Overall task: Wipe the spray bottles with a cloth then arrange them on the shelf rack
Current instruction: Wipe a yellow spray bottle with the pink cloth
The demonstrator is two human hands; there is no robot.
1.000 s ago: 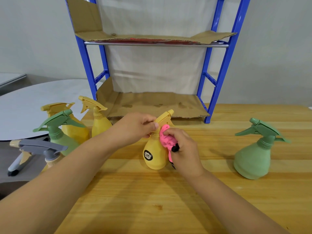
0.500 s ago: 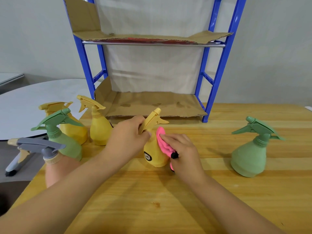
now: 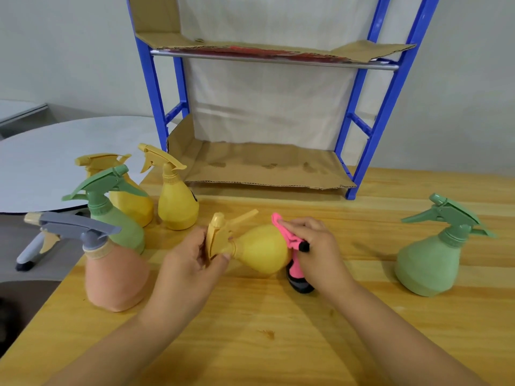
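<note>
A yellow spray bottle (image 3: 262, 247) lies tipped on its side, base pointing right, above the wooden table (image 3: 250, 344). My left hand (image 3: 192, 263) grips its trigger head. My right hand (image 3: 315, 252) holds a pink cloth (image 3: 287, 235) against the bottle's base. Left of them stand a peach bottle with a grey head (image 3: 114, 271), a green bottle (image 3: 111, 210) and two yellow bottles (image 3: 175, 199), (image 3: 131, 201). Another green bottle (image 3: 434, 254) stands at the right. The blue shelf rack (image 3: 370, 129) rises behind, its shelves lined with cardboard.
A round grey table (image 3: 55, 157) sits beyond the wooden table's left edge. The rack's lower cardboard shelf (image 3: 264, 168) holds nothing. A pale wall backs the rack.
The yellow bottle went from upright to lying on its side, turned by my left hand on the head. My right hand with the cloth shifted to the bottle's base.
</note>
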